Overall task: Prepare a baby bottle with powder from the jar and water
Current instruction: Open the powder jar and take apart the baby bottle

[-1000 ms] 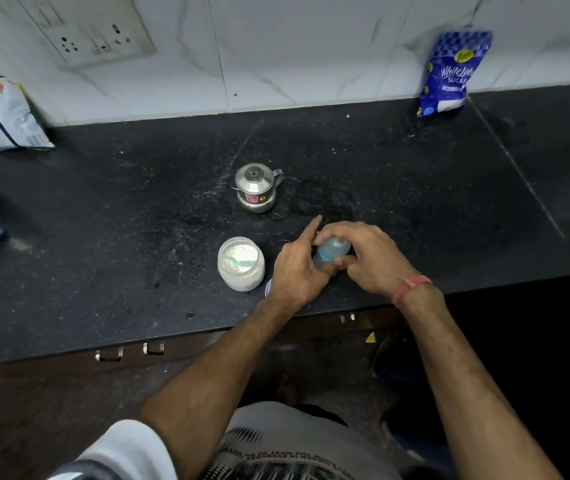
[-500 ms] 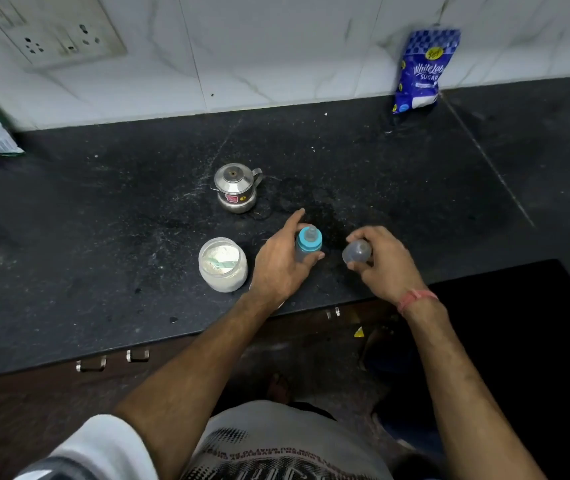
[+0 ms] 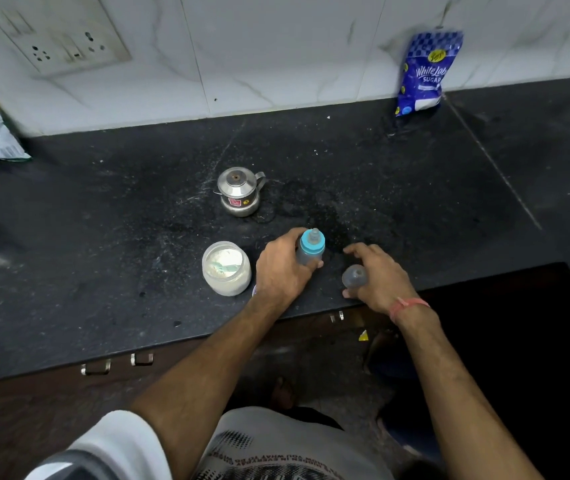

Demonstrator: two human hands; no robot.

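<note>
Bottle [image 3: 309, 249] upright on the counter [image 3: 415, 188], teal collar and teat on. Left hand [image 3: 282, 271] wrapped around its body, thumb and fingers closed on it. Right hand [image 3: 379, 277] just right of the bottle, fingers closed on the clear cap [image 3: 355, 276], cap low over the counter near the front edge; can't tell if it touches the surface. Jar [image 3: 226, 267] just left of the bottle, lid off, white powder and a pale scoop inside. Steel pot [image 3: 239, 191] behind and left of the bottle, lid on. Sugar bag [image 3: 424, 72] far behind-right of the bottle, leaning on the wall tiles. Red band on right wrist.
</note>
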